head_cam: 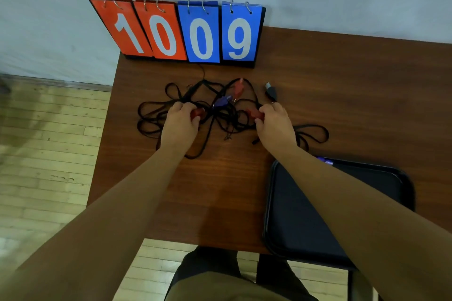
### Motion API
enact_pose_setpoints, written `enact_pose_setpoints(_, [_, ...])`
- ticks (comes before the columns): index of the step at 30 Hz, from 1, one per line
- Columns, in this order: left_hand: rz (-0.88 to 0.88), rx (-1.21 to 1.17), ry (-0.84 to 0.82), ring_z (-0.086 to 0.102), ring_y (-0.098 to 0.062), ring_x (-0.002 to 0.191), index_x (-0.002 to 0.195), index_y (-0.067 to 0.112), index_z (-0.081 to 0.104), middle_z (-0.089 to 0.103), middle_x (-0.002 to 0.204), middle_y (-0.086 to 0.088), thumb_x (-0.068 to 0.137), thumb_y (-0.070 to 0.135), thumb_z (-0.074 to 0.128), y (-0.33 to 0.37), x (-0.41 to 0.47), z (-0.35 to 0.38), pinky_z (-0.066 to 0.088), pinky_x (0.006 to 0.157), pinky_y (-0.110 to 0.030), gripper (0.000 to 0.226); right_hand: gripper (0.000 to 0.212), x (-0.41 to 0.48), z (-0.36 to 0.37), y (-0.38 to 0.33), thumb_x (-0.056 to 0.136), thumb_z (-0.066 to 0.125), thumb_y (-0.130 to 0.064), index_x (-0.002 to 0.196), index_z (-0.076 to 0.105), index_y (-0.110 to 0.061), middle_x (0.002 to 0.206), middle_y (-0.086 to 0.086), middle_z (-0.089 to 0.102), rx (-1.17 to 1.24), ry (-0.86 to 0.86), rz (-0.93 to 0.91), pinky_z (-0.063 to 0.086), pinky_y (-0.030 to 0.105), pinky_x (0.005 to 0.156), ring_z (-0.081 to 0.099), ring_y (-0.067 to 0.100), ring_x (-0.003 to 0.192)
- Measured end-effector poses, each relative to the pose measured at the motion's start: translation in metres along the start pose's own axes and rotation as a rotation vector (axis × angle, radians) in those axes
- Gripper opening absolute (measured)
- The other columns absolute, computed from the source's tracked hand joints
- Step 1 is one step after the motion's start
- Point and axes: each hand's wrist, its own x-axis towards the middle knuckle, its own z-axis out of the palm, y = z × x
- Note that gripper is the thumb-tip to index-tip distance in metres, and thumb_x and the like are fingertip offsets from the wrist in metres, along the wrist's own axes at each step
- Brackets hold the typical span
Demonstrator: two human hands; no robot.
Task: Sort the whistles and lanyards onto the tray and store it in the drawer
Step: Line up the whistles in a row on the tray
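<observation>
A tangle of black lanyards (220,120) lies in the middle of the brown table (342,95). My left hand (179,123) grips a red whistle (197,113) at the tangle's left side. On the right side my right hand (275,122) pinches another red whistle (253,113). Between and behind them lie a purple whistle (222,101) and a third red whistle (238,88). A black whistle (271,91) sits apart to the right. The black tray (288,215) lies at the table's front right; a purple whistle (325,160) shows at its far edge.
A flip scoreboard (186,32) reading 10 and 09 stands at the table's back edge against the wall. One lanyard loop (315,133) trails right of my right hand. Wooden floor lies to the left of the table. No drawer is in view.
</observation>
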Motion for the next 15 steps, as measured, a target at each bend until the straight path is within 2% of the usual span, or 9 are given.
enact_pose_setpoints(5, [-0.053, -0.117, 0.048, 0.047, -0.012, 0.098, 0.122, 0.014, 0.057, 0.048, 0.119, 0.000, 0.097, 0.019, 0.060, 0.014, -0.020, -0.015, 0.039, 0.080, -0.024, 0.026, 0.024, -0.014, -0.017, -0.002, 0.097, 0.059, -0.017, 0.119, 0.059, -0.007, 0.116, 0.011, 0.059, 0.157, 0.012, 0.071, 0.047, 0.031, 0.081, 0.058, 0.026, 0.104])
enact_pose_setpoints(8, [-0.066, -0.178, 0.062, 0.048, -0.010, 0.095, 0.121, 0.014, 0.056, 0.049, 0.117, 0.000, 0.097, 0.019, 0.061, 0.028, -0.035, -0.023, 0.038, 0.076, -0.022, 0.026, 0.023, -0.025, -0.032, -0.002, 0.098, 0.059, -0.019, 0.119, 0.058, -0.010, 0.110, 0.004, 0.061, 0.237, 0.028, 0.105, 0.045, 0.028, 0.079, 0.060, 0.021, 0.101])
enact_pose_setpoints(10, [-0.049, -0.220, 0.075, 0.050, -0.010, 0.095, 0.120, 0.013, 0.057, 0.051, 0.116, 0.000, 0.096, 0.018, 0.062, 0.041, -0.045, -0.028, 0.037, 0.074, -0.018, 0.025, 0.024, -0.034, -0.044, -0.002, 0.099, 0.059, -0.018, 0.121, 0.057, -0.010, 0.105, -0.001, 0.061, 0.309, 0.028, 0.143, 0.044, 0.022, 0.073, 0.059, 0.015, 0.092])
enact_pose_setpoints(12, [-0.038, -0.267, 0.079, 0.050, -0.003, 0.087, 0.116, 0.016, 0.056, 0.053, 0.113, 0.002, 0.095, 0.019, 0.063, 0.055, -0.055, -0.031, 0.035, 0.067, -0.011, 0.022, 0.023, -0.043, -0.055, 0.000, 0.098, 0.060, -0.019, 0.120, 0.059, -0.011, 0.105, -0.002, 0.063, 0.370, 0.029, 0.151, 0.040, 0.014, 0.066, 0.058, 0.008, 0.086])
enact_pose_setpoints(15, [-0.032, -0.348, 0.061, 0.053, 0.002, 0.088, 0.112, 0.026, 0.054, 0.057, 0.111, 0.007, 0.095, 0.024, 0.064, 0.079, -0.071, -0.034, 0.038, 0.068, -0.010, 0.020, 0.020, -0.061, -0.072, 0.004, 0.096, 0.065, -0.022, 0.115, 0.062, -0.014, 0.102, -0.007, 0.063, 0.444, 0.034, 0.116, 0.039, 0.009, 0.068, 0.055, -0.002, 0.083])
